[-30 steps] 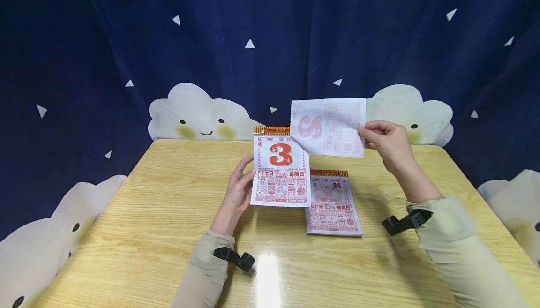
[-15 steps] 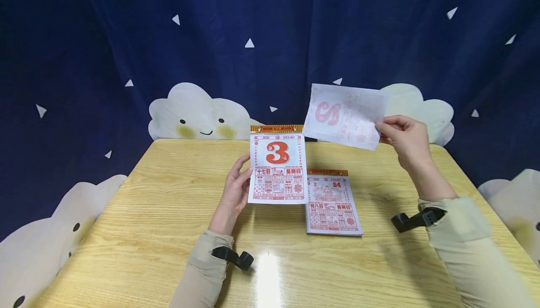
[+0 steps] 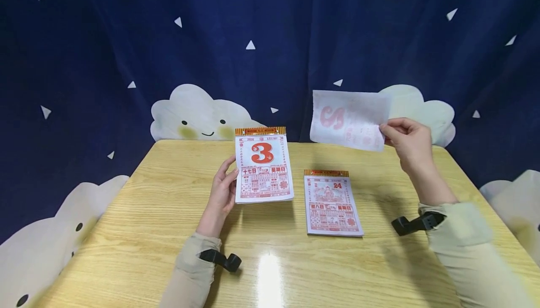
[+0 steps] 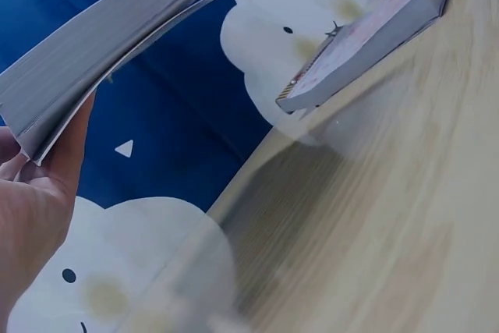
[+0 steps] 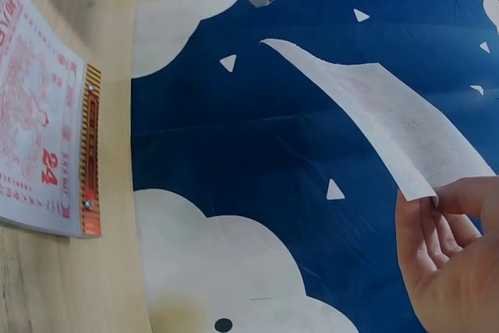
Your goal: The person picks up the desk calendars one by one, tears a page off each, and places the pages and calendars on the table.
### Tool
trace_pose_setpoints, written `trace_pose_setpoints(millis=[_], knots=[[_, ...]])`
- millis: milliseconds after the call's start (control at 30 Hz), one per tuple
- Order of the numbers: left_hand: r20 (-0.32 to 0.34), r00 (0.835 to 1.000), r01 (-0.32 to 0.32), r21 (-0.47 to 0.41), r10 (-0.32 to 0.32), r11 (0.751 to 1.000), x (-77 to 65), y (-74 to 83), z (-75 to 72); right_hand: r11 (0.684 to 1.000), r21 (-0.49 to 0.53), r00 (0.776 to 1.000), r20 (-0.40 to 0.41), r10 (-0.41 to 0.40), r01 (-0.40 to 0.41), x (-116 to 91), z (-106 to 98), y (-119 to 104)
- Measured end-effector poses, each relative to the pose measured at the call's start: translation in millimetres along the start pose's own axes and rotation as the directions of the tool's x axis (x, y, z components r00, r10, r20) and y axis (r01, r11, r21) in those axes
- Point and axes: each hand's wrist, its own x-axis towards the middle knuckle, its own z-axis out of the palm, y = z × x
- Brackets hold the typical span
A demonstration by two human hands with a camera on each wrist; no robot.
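Observation:
My left hand [image 3: 223,191] grips a tear-off calendar [image 3: 264,172] by its left edge, raised off the table. Its top page shows a large red 3 below an orange-and-gold striped binding. In the left wrist view the thick page block [image 4: 101,37] of that calendar lies between thumb and fingers. My right hand [image 3: 409,144] pinches a loose calendar page [image 3: 350,120] at its lower right corner. The page hangs in the air with its back towards me, and a mirrored red print shows through. A second tear-off calendar [image 3: 333,205], reading 24, lies flat on the table between my hands.
The light wooden table [image 3: 152,233] reaches back to a dark blue curtain [image 3: 270,26] with white triangles and smiling clouds. A black band with a small device [image 3: 223,259] sits on my left wrist, a similar black device [image 3: 415,223] on my right.
The left hand has shifted left with its calendar, which no longer overlaps the one on the table. The right hand has carried the loose page right, away from the held calendar.

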Motion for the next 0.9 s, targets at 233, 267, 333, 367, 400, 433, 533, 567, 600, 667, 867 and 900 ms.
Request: trace_pose_setpoints(millis=[233, 267, 333, 367, 400, 433, 533, 567, 600, 667, 867, 900], knots=[[0.02, 0.999, 0.038, 0.056, -0.039, 0.998, -2.3, 4.4, -7.9, 0.994, -0.105, 1.0, -0.002, -0.006, 0.005, -4, 6, 7], [0.024, 0.999, 0.039, 0.062, -0.041, 0.997, -2.7, 4.3, -9.8, 0.994, -0.113, 1.0, -0.002, -0.008, 0.008, -6, 7, 8], [0.036, 0.999, 0.037, 0.066, -0.04, 0.997, -4.6, 4.0, -13.7, 0.991, -0.135, 1.0, -0.002, -0.015, 0.014, -8, 8, 11], [0.038, 0.998, 0.039, 0.068, -0.041, 0.997, -5.4, 3.6, -15.8, 0.988, -0.152, 1.0, -0.003, -0.016, 0.015, -10, 8, 13], [0.037, 0.998, 0.042, 0.068, -0.044, 0.997, -6.4, 3.3, -17.5, 0.987, -0.163, 1.0, -0.003, -0.016, 0.015, -11, 9, 15], [0.035, 0.998, 0.046, 0.069, -0.049, 0.997, -7.8, 3.0, -19.5, 0.985, -0.173, 1.0, -0.002, -0.013, 0.013, -12, 9, 18], [0.024, 0.997, 0.066, 0.072, -0.068, 0.995, -11.4, 2.9, -23.4, 0.974, -0.226, 1.0, 0.0, -0.014, 0.014, -16, 12, 24], [0.02, 0.997, 0.073, 0.074, -0.075, 0.995, -12.0, 3.2, -24.3, 0.969, -0.246, 1.0, 0.0, -0.017, 0.016, -17, 12, 26], [0.016, 0.997, 0.079, 0.076, -0.081, 0.994, -12.6, 3.7, -25.1, 0.966, -0.259, 1.0, 0.0, -0.021, 0.021, -18, 13, 28], [0.011, 0.996, 0.088, 0.09, -0.089, 0.992, -13.2, 5.1, -26.8, 0.957, -0.288, 1.0, -0.005, -0.028, 0.025, -19, 15, 31], [-0.003, 0.996, 0.088, 0.12, -0.089, 0.989, -15.4, 12.2, -32.9, 0.911, -0.408, 0.998, -0.005, -0.063, 0.055, -23, 23, 36], [-0.007, 0.996, 0.09, 0.122, -0.09, 0.988, -16.0, 13.3, -34.3, 0.898, -0.435, 0.998, -0.002, -0.07, 0.062, -24, 24, 37]])
